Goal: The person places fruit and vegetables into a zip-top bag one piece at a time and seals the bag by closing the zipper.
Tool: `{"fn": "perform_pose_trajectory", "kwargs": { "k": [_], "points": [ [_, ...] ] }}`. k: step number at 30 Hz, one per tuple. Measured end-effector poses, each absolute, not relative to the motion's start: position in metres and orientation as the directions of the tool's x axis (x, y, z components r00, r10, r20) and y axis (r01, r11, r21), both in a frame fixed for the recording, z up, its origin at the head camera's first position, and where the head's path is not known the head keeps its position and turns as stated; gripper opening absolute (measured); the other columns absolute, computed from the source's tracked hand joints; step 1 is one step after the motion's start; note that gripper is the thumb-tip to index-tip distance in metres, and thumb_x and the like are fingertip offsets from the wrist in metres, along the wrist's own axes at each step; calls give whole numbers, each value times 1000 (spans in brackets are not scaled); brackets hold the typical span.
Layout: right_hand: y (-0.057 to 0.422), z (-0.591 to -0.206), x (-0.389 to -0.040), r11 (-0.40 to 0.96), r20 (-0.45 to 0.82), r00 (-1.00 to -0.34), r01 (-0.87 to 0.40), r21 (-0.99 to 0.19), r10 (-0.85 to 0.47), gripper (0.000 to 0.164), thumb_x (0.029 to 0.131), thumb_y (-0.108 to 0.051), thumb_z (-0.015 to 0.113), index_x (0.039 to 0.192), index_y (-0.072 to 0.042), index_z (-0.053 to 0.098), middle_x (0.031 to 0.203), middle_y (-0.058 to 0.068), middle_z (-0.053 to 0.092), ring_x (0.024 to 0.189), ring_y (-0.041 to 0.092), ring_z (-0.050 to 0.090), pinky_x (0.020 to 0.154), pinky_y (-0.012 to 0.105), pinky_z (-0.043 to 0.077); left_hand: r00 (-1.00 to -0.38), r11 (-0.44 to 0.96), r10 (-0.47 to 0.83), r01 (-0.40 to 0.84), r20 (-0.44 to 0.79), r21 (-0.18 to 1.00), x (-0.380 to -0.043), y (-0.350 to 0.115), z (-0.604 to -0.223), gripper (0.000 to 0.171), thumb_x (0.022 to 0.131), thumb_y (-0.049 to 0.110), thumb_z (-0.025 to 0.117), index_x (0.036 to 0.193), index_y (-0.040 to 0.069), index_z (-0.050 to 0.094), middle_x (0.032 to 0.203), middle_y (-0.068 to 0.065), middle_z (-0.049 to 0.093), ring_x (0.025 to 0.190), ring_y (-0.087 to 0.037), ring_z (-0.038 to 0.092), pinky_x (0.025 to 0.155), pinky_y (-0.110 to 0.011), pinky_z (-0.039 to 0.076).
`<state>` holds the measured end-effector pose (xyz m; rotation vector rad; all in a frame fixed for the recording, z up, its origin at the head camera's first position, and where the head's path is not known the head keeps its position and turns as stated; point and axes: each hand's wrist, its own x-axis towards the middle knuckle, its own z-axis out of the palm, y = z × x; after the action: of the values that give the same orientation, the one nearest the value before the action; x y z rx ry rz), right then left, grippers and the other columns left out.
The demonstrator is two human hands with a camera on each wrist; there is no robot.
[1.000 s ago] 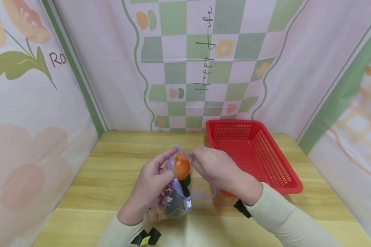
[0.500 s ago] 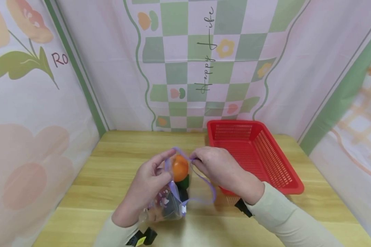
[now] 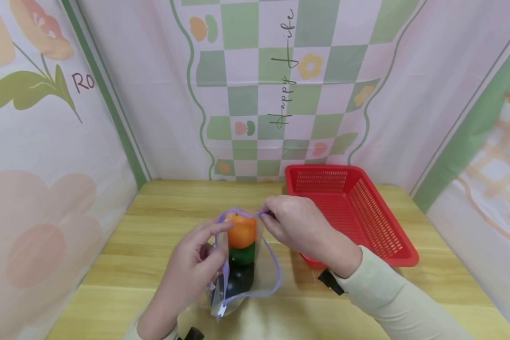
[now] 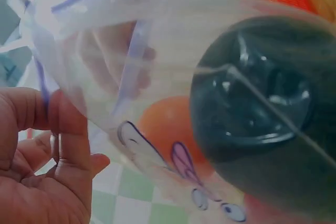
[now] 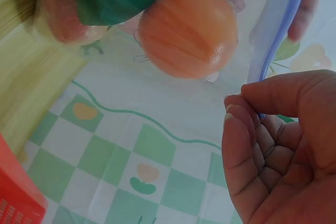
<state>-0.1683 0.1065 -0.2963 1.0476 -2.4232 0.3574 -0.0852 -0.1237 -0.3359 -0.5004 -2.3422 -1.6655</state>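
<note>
A clear plastic zip bag (image 3: 260,283) with a purple zip edge and a white slider stands over the table with its mouth spread. Inside it are an orange (image 3: 241,233), a green item (image 3: 243,255) and a large glossy dark item (image 3: 240,279). A reddish round fruit (image 5: 65,17) also shows through the plastic in the right wrist view. With thumb and fingers my left hand (image 3: 191,269) pinches the bag's left rim. My right hand (image 3: 299,226) pinches the far right part of the purple edge between thumb and index finger.
A red slotted basket (image 3: 386,217) stands at the back right of the wooden table (image 3: 174,203), just beyond my right forearm. Behind the table hangs a green-checked cloth (image 3: 269,101), and patterned cloths line both sides.
My left hand has moved left and down, drawing the bag's near rim with it. The mouth is wider, and the green and dark items show more. My right hand has barely moved.
</note>
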Motion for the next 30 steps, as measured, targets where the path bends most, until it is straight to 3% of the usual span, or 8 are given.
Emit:
{"fn": "perform_pose_trajectory", "kwargs": {
  "k": [1, 4, 9, 14, 17, 21, 25, 30],
  "points": [
    [106, -296, -168, 678, 521, -598, -733, -50, -608, 4, 85, -18, 67, 85, -16, 70, 71, -10, 61, 58, 4, 52, 56, 20, 50, -900, 329, 146, 435, 410, 838, -82, -124, -337, 43, 87, 2, 63, 124, 25, 65, 136, 3, 53, 52, -10, 52, 41, -26, 46],
    [105, -295, -167, 692, 526, -607, -720, -48, -596, 6, 85, -18, 64, 82, -15, 68, 65, -10, 56, 54, 5, 47, 51, 19, 44, -861, 419, 155, 501, 484, 757, -70, -124, -340, 36, 88, 10, 67, 119, 28, 66, 141, 1, 50, 61, -5, 55, 49, -23, 49],
    [104, -295, -169, 711, 533, -620, -702, -48, -576, 9, 85, -19, 62, 80, -14, 66, 60, -11, 49, 51, 5, 43, 46, 18, 39, -847, 550, 215, 516, 486, 656, -48, -122, -339, 38, 85, 36, 73, 121, 31, 62, 142, 0, 46, 72, 1, 57, 58, -18, 52],
    [104, -296, -172, 738, 530, -651, -671, -67, -543, 9, 85, -19, 61, 78, -14, 64, 58, -11, 48, 51, 5, 43, 45, 19, 38, -880, 736, 278, 453, 386, 502, -33, -120, -337, 61, 71, 61, 74, 121, 28, 60, 116, 3, 48, 69, 0, 48, 56, -17, 43],
    [105, -297, -174, 749, 527, -666, -658, -82, -528, 9, 85, -19, 61, 77, -15, 64, 58, -11, 48, 51, 5, 44, 45, 20, 38, -861, 796, 346, 480, 372, 370, -31, -120, -337, 60, 69, 55, 79, 117, 24, 59, 101, 6, 49, 71, -3, 48, 56, -20, 43],
    [107, -297, -177, 751, 527, -676, -652, -101, -516, 10, 85, -19, 60, 77, -15, 64, 58, -12, 48, 51, 6, 45, 45, 21, 39, -799, 800, 407, 546, 444, 250, -32, -120, -336, 46, 70, 31, 83, 109, 23, 60, 92, 11, 56, 71, -3, 52, 57, -22, 47],
    [111, -296, -179, 747, 526, -683, -652, -127, -507, 8, 85, -20, 61, 80, -15, 66, 61, -12, 54, 54, 6, 47, 48, 22, 41, -804, 798, 377, 534, 459, 280, -32, -125, -330, 39, 72, 21, 81, 107, 25, 63, 85, 18, 56, 67, 4, 50, 55, -19, 45],
    [120, -292, -182, 747, 507, -711, -640, -181, -487, 6, 86, -21, 64, 86, -15, 67, 68, -10, 58, 58, 7, 49, 51, 23, 44, -788, 792, 316, 526, 528, 311, -37, -142, -324, 45, 75, 18, 81, 117, 25, 66, 86, 21, 61, 71, 8, 53, 58, -14, 48]
  ]
}}
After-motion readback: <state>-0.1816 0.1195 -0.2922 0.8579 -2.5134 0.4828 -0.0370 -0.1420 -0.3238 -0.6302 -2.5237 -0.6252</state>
